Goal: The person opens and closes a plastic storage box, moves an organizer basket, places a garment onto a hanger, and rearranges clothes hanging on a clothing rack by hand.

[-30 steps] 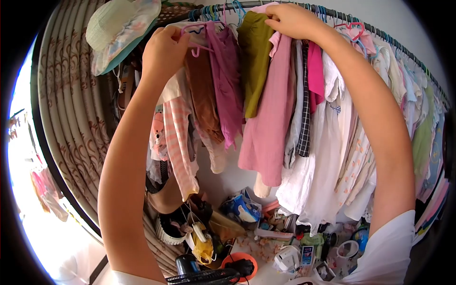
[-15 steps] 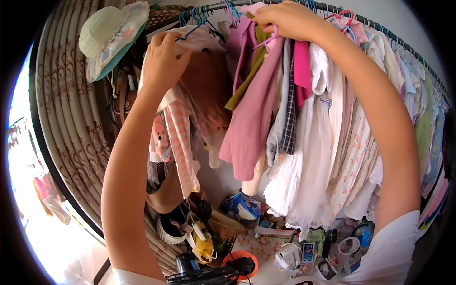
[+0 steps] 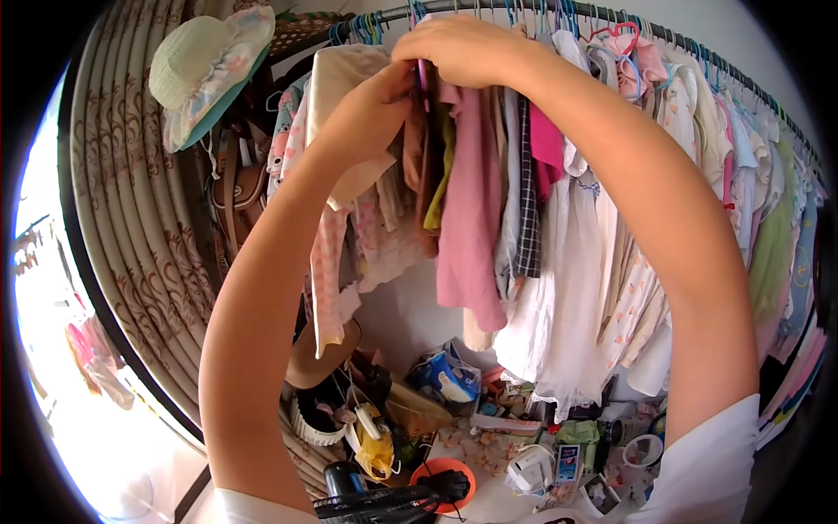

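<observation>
Both my hands are up at the rail, close together among the hanging clothes. My right hand (image 3: 458, 51) is closed near the hooks, with a purple hanger (image 3: 423, 83) showing below its fingers. Just beneath it, my left hand (image 3: 371, 118) has its fingers curled in at the top of a brown garment (image 3: 425, 166); what they grip is hidden. The brown garment hangs edge-on beside an olive green one (image 3: 442, 170). To their right hangs a pink garment (image 3: 470, 201). A cream garment (image 3: 336, 83) lies behind my left hand.
The curved rail (image 3: 672, 37) carries several clothes, white dresses (image 3: 559, 306) among them. A sun hat (image 3: 196, 74) and a brown bag (image 3: 240, 188) hang by the patterned curtain (image 3: 131, 218). Below are an orange bowl (image 3: 467, 476), a blue package (image 3: 445, 380) and small items.
My left hand has moved right and its fingers have curled in; my right hand has moved left to meet it. The brown garment has turned edge-on, and the pink one hangs farther right.
</observation>
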`<action>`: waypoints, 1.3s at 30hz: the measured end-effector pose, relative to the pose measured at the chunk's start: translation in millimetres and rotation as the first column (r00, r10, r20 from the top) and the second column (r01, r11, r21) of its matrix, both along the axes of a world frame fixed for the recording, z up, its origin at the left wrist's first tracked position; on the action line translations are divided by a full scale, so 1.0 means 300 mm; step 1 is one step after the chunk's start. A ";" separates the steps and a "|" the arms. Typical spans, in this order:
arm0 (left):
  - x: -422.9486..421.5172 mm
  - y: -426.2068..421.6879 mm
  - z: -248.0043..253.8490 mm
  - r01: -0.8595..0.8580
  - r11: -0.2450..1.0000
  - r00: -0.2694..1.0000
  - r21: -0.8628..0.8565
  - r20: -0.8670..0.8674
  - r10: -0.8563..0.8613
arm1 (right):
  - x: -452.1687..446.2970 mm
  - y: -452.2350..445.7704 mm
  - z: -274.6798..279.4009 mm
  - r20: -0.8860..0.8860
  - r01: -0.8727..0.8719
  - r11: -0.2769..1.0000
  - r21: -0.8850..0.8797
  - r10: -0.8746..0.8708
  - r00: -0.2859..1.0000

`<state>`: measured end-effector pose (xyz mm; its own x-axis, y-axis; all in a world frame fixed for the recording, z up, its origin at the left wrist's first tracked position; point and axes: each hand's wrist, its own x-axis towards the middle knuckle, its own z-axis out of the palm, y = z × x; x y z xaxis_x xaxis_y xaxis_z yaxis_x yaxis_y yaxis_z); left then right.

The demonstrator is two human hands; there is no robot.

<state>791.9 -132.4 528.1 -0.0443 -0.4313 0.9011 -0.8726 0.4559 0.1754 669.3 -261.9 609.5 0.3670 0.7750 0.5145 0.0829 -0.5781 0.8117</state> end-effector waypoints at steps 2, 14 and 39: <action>-0.069 0.082 0.023 -0.461 0.883 0.874 0.086 0.216 0.435 | -0.034 0.019 0.018 -0.182 0.421 0.901 0.108 -0.398 0.899; -0.075 -0.041 -0.112 -0.558 0.637 0.683 -0.533 0.141 0.716 | -0.086 -0.010 0.069 -0.398 0.336 0.818 0.468 -0.144 0.906; -0.131 -0.105 -0.296 -0.256 0.928 0.966 -0.270 -0.116 0.233 | -0.145 0.070 -0.038 -0.096 0.636 0.771 0.026 -0.631 0.769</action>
